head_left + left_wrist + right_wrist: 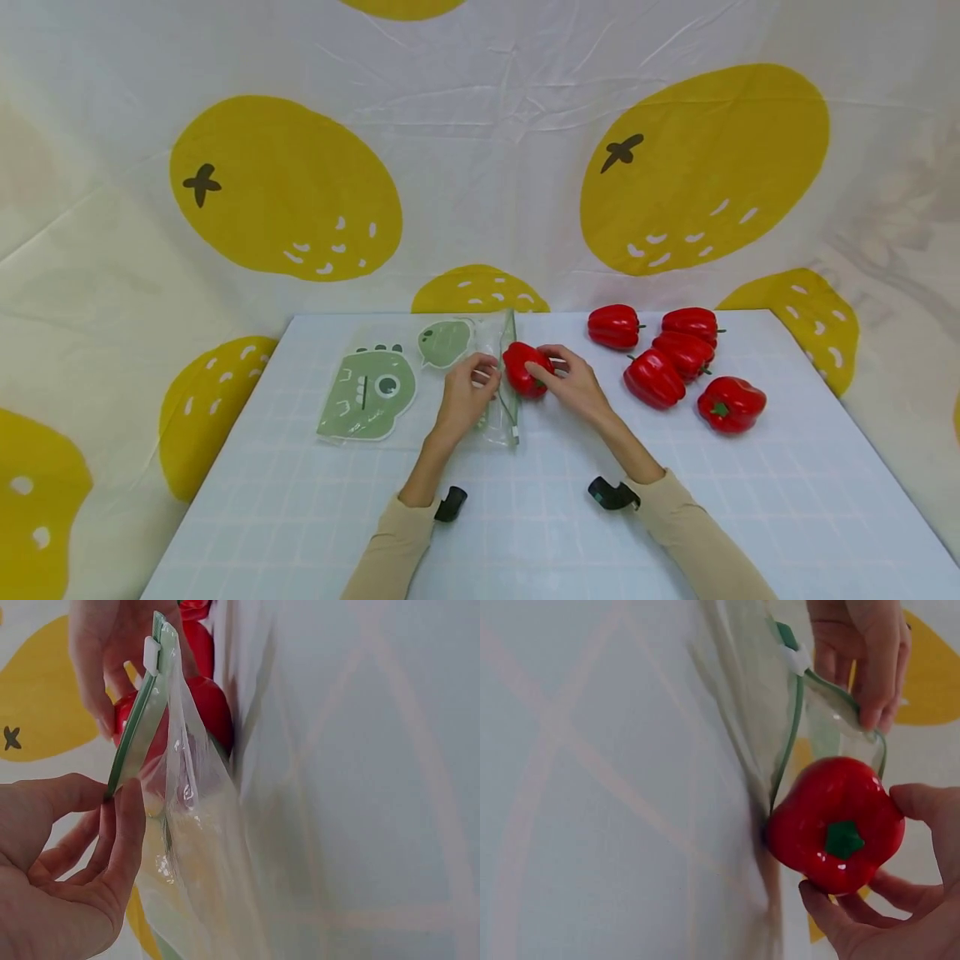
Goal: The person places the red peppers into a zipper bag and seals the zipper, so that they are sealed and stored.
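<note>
A clear zip bag (491, 421) with a green slider edge and green cartoon dinosaur print lies flat on the table, its mouth facing right. My left hand (467, 398) pinches the upper lip of the mouth between thumb and fingers; in the left wrist view the green zip strip (129, 742) rises from that pinch. A red bell pepper (840, 821) with a green stem sits at the bag's parted mouth. Around it curl the thumb and fingers of my right hand (573, 383), the stem end turned toward the right wrist camera.
Several more red bell peppers (654, 377) are grouped on the right of the table, one (732, 405) nearest the front and another (613, 326) at the back. A white checked cloth (525, 525) covers the table. Behind hangs a curtain (487, 167) with yellow fruit print.
</note>
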The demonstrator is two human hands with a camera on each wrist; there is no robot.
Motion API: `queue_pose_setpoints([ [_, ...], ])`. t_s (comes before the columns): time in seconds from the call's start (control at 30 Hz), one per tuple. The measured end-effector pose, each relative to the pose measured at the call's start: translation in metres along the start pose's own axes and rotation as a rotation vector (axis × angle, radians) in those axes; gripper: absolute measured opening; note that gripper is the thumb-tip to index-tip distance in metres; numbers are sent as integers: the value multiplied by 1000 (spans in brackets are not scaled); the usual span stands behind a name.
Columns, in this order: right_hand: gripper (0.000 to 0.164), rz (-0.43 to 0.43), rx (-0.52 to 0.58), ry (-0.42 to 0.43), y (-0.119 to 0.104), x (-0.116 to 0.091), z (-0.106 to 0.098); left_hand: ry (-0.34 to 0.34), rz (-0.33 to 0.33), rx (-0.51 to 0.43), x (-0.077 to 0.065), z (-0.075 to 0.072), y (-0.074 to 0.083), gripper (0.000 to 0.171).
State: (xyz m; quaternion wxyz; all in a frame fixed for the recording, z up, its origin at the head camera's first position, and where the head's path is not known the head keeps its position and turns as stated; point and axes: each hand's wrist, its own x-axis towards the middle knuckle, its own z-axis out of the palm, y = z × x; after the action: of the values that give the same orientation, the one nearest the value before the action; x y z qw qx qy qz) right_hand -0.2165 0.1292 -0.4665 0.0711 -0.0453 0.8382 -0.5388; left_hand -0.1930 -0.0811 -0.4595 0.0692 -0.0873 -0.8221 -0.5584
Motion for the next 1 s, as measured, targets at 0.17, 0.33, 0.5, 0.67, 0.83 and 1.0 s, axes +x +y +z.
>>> queue_pose_setpoints([
  [0.17, 67, 22, -27, -6, -2, 3, -2, -1, 20, 18, 0, 0, 6, 15],
  [0.33, 66, 37, -50, -4, -5, 5, -4, -5, 18, 28, -1, 1, 11, 15],
  [0.5, 65, 59, -24, 9, -3, 8, -5, -16, 23, 4, -1, 3, 10, 13],
  [0.67, 66, 88, 28, 5, -6, 11, -2, -18, 29, 11, -3, 4, 9, 12],
  [0.83, 65, 124, 74, -12, -10, 15, 3, -19, 11, -1, -4, 2, 12, 12],
  [1.0, 62, 120, 104, -25, -9, 19, 8, -19, 57, -14, -4, 2, 14, 10],
])
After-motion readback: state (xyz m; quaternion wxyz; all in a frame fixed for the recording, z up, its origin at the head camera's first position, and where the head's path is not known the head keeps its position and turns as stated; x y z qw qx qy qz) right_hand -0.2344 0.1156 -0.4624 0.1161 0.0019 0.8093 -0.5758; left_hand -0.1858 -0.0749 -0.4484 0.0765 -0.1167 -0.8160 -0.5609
